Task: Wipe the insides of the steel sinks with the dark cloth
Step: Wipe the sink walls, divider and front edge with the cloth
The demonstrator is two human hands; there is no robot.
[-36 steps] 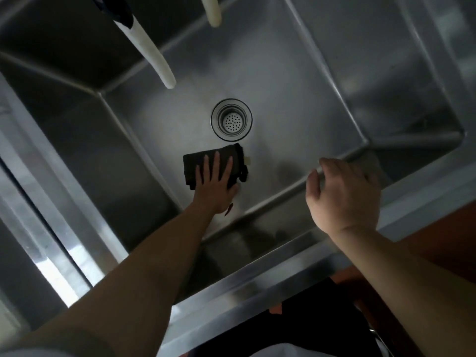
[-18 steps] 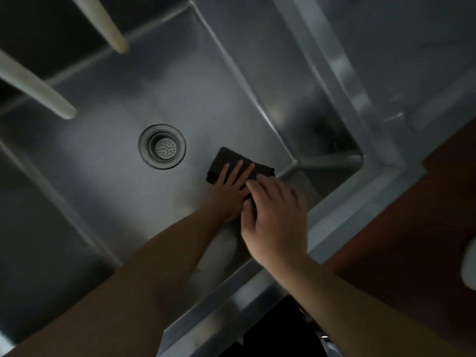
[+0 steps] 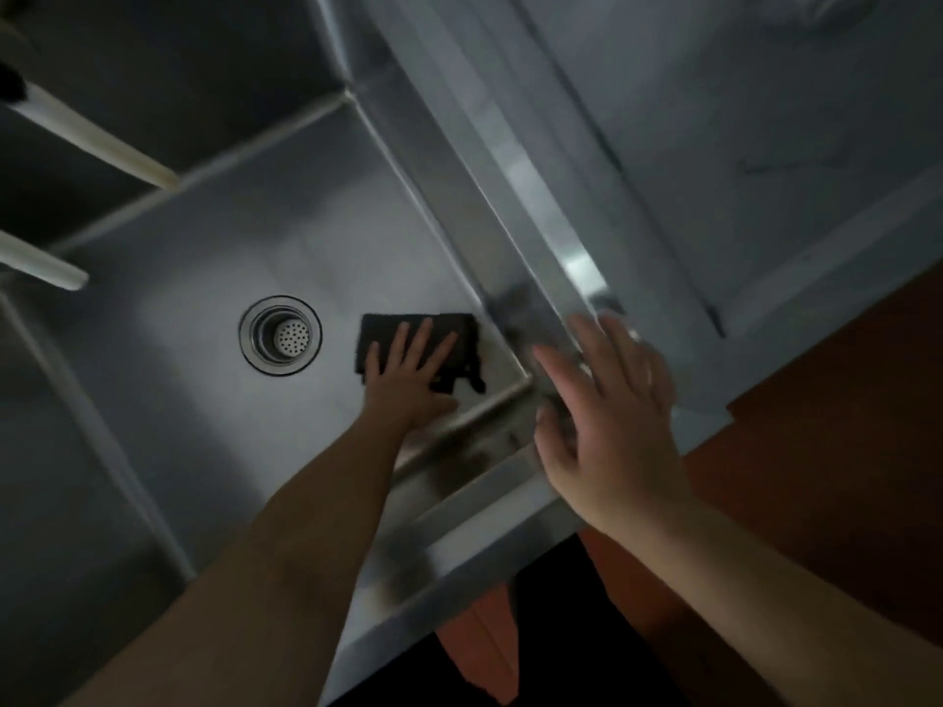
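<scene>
Head view looks down on the dark cloth (image 3: 439,344), which lies flat on the floor of the steel sink (image 3: 214,278), close to the near right corner and just right of the round drain strainer (image 3: 280,335). Half a second ago the cloth sat tilted; now its edges run square to the picture and it lies nearer the right wall. The left hand (image 3: 408,380) presses down on it, arm stretched deep into the basin, fingers straight and spread, nothing curled around the fabric. The right hand (image 3: 607,426), which then overlapped the left hand, has moved off to the right and hovers blurred over the steel divider (image 3: 541,232) and front rim; its fingers are loosely spread and hold nothing. Two pale spouts (image 3: 97,140) reach in from the left edge. Beyond the rim lies reddish-brown floor (image 3: 842,426).
</scene>
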